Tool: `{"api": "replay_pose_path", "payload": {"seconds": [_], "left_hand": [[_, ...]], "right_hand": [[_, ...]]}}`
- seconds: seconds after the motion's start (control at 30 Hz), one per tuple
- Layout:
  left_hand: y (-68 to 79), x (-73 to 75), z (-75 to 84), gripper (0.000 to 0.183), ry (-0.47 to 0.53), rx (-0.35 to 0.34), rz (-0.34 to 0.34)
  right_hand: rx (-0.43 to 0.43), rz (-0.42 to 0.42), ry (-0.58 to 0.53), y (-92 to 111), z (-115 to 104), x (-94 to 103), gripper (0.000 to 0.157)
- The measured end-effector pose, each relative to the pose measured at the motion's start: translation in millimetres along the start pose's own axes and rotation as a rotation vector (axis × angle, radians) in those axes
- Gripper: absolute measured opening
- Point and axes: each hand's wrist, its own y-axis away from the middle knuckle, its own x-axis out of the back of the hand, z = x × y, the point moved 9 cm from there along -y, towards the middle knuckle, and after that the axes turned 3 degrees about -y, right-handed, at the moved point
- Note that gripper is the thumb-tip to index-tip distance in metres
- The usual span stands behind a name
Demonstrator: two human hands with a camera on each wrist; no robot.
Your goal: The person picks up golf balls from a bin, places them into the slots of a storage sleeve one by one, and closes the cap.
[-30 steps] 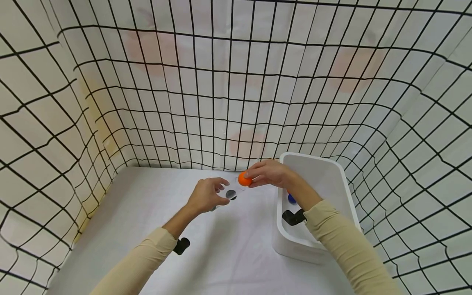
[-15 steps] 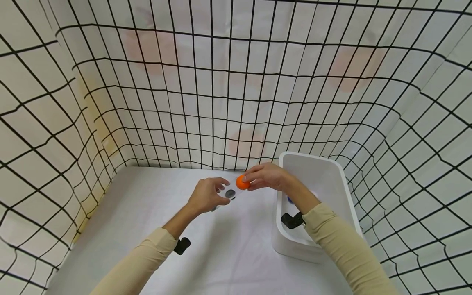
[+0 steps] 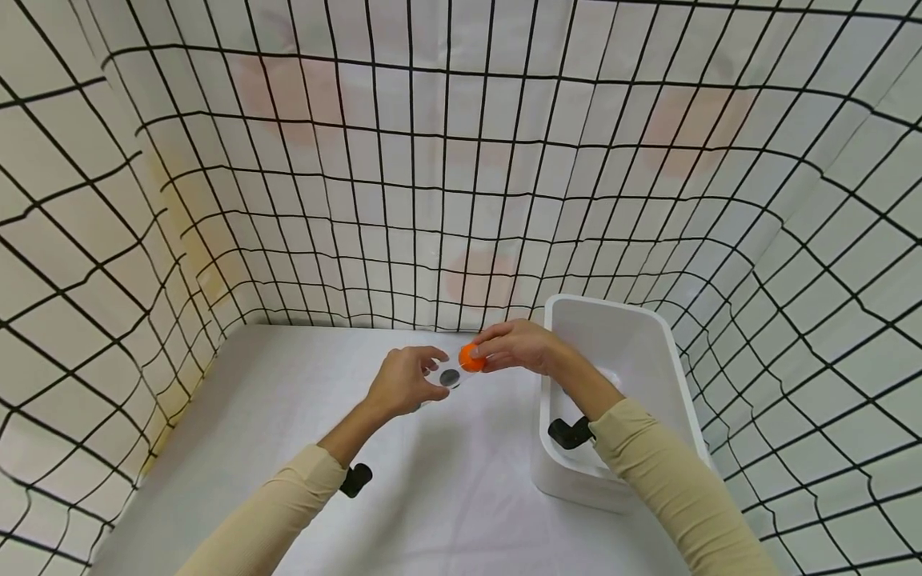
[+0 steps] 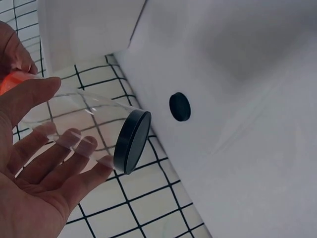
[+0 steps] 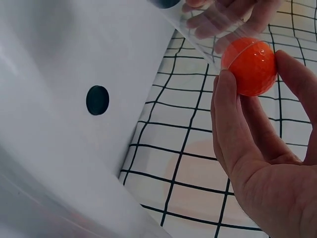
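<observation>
My left hand grips a clear tube around its side, thumb on one side and fingers on the other. A black cap closes the tube's far end in the left wrist view. My right hand pinches an orange, dimpled golf ball between thumb and fingertips. The ball sits at the open mouth of the tube, whose rim line crosses it in the right wrist view, so part of the ball shows through the clear wall. Away from both hands, a loose black disc lies on the white surface.
A deep white bin stands at the right, under my right forearm, which hides part of its inside. Black netting rises around the back and sides of the white-covered table.
My right hand has brought the orange golf ball slightly left and down, from just off the tube to its mouth. My left hand has stayed in place with the tube.
</observation>
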Motion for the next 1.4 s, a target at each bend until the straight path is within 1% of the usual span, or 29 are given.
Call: {"api": "replay_pose_path", "payload": {"seconds": [0.23, 0.5, 0.8, 0.9, 1.0, 1.1, 1.17, 1.27, 1.4], "left_hand": [[-0.5, 1.5, 0.6, 0.045, -0.002, -0.007, 0.013], [-1.0, 0.4, 1.0, 0.044, -0.011, -0.009, 0.01], [-1.3, 1.0, 1.1, 0.043, -0.001, -0.013, 0.01], [-1.4, 1.1, 1.3, 0.042, -0.01, -0.015, 0.009], [-1.8, 2.6, 2.6, 0.04, -0.015, -0.028, 0.014], [-2.0, 4.6, 3.2, 0.04, -0.014, -0.036, 0.023], [-1.7, 5.5, 2.8, 0.042, -0.014, -0.034, 0.024], [-0.4, 5.8, 0.0, 0.043, -0.014, -0.014, 0.019], [0.3, 6.4, -4.1, 0.044, -0.011, 0.001, 0.019]], "right_hand": [[0.006, 0.012, 0.007, -1, 0, 0.0, 0.034], [0.002, 0.009, -0.01, -2, 3, -0.7, 0.033], [0.012, -0.023, -0.007, -2, 3, -2.3, 0.035], [0.014, -0.035, 0.006, -3, 4, -2.6, 0.039], [0.015, -0.035, 0.012, -3, 4, -2.6, 0.042], [0.018, -0.028, 0.002, -3, 3, -2.6, 0.041], [0.019, -0.024, -0.002, -2, 3, -2.3, 0.04], [0.012, -0.022, 0.011, -1, 1, -0.7, 0.042], [0.012, -0.002, 0.014, 1, -3, 8.5, 0.044]]}}
